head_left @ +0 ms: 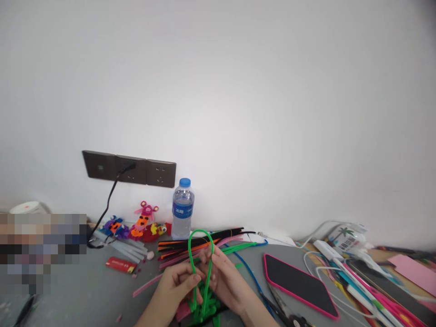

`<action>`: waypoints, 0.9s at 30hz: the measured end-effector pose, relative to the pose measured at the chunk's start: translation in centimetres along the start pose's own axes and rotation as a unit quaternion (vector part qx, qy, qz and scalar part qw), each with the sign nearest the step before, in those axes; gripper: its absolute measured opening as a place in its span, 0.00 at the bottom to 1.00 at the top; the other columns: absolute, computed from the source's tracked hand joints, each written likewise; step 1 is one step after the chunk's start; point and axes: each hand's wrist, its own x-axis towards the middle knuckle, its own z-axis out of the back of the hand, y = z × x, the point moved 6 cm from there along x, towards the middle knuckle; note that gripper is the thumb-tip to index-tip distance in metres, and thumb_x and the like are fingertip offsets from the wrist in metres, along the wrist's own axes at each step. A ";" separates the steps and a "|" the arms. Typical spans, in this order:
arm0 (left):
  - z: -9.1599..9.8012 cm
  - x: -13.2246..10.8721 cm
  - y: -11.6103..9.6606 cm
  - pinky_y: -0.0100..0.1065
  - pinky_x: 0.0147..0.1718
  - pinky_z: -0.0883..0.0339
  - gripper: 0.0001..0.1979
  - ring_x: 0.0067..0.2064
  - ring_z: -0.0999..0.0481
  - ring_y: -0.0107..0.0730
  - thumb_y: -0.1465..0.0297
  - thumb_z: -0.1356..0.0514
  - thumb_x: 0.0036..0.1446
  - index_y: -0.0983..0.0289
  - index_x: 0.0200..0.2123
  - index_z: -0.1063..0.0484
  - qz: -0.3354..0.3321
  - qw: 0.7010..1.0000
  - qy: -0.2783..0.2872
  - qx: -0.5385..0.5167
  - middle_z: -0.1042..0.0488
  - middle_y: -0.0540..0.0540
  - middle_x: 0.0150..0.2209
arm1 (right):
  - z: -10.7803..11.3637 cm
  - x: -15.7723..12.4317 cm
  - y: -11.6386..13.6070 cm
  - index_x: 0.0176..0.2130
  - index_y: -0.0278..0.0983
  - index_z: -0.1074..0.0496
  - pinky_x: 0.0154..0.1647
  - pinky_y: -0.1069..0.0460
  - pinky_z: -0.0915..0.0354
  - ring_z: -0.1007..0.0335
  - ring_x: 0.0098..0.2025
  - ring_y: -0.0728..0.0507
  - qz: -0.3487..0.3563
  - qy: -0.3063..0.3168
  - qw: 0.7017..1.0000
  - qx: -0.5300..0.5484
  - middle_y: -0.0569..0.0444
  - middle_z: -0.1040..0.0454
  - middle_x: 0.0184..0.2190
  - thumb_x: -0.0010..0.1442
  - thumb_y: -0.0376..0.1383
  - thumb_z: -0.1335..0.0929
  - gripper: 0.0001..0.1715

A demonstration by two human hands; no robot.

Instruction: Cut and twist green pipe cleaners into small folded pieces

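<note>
Fingers and thumb of the left hand (177, 282) pinch one leg of a green pipe cleaner (200, 231); the right hand's (227, 278) curled fingers meet the other leg, though whether they grip it cannot be told. Bright and slender, the stem arches upright between both hands, above a green clump (213, 303).

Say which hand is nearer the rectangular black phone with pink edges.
Right. The right hand is left of the phone, not touching it; the left hand is farther left.
</note>
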 end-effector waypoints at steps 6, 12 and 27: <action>-0.2 -0.2 -1.1 0.27 0.21 0.48 0.30 0.18 0.40 0.24 0.44 0.40 0.48 0.67 0.16 0.28 -0.026 0.996 -0.016 0.087 0.31 0.50 0.14 | -0.1 0.0 -0.1 0.37 0.35 0.27 0.26 0.59 0.41 0.40 0.25 0.54 0.009 0.009 1.000 -0.022 0.56 0.27 0.34 0.52 0.38 0.25 0.13; -0.5 -0.5 -0.9 0.28 0.24 0.45 0.30 0.21 0.36 0.27 0.47 0.42 0.53 0.69 0.21 0.22 -0.044 0.988 0.028 0.144 0.29 0.52 0.16 | -0.4 0.0 -0.2 0.40 0.36 0.26 0.23 0.59 0.42 0.40 0.24 0.54 0.002 0.009 1.000 -0.028 0.53 0.24 0.36 0.52 0.39 0.25 0.16; -1.3 -0.9 -0.3 0.26 0.18 0.46 0.30 0.16 0.40 0.23 0.46 0.41 0.51 0.68 0.31 0.17 -0.022 0.992 0.081 0.099 0.30 0.52 0.16 | -1.2 -0.7 -0.8 0.30 0.34 0.28 0.17 0.61 0.48 0.39 0.20 0.55 -0.045 0.065 0.996 -0.037 0.50 0.23 0.31 0.55 0.44 0.27 0.15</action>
